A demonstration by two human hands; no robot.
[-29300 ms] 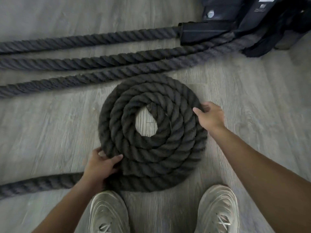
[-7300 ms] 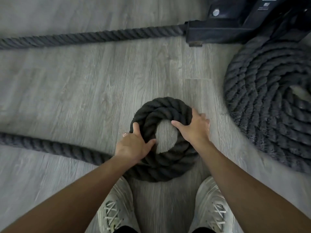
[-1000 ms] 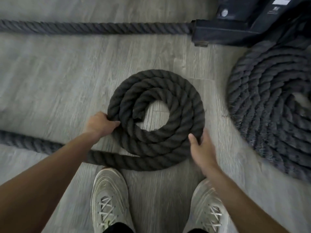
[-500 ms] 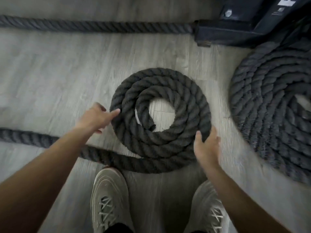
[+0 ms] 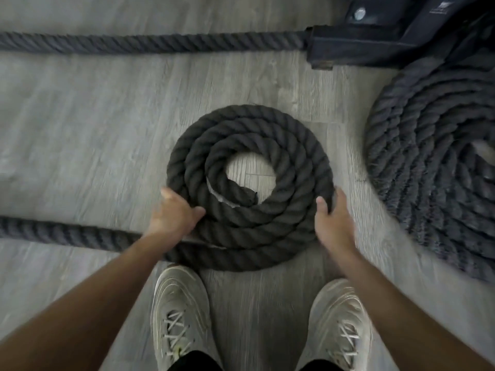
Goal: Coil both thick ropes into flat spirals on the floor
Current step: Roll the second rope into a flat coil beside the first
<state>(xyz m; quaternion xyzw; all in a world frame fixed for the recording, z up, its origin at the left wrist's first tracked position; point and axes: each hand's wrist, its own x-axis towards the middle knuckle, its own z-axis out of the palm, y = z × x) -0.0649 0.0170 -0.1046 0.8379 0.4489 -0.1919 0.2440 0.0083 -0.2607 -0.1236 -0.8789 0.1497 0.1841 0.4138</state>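
Observation:
A thick dark rope lies in a flat spiral (image 5: 249,145) of about three turns on the floor in front of my feet. Its loose tail (image 5: 67,232) runs off to the left edge. My left hand (image 5: 174,215) grips the spiral's lower left rim, thumb over the outer turn. My right hand (image 5: 332,218) clasps the lower right rim, fingers curled over the outer turn. A second, larger rope spiral (image 5: 434,162) lies flat at the right, partly cut off by the frame edge.
A straight stretch of rope (image 5: 150,44) runs along the top toward a black metal anchor base (image 5: 375,41) at the upper right. My two pale sneakers (image 5: 179,311) stand just below the spiral on grey wood-look flooring (image 5: 80,129).
Both hands shifted along the spiral's rim: the left slid down to the lower left, the right moved up the right side. The coil has turned and its inner end now lies at the lower centre.

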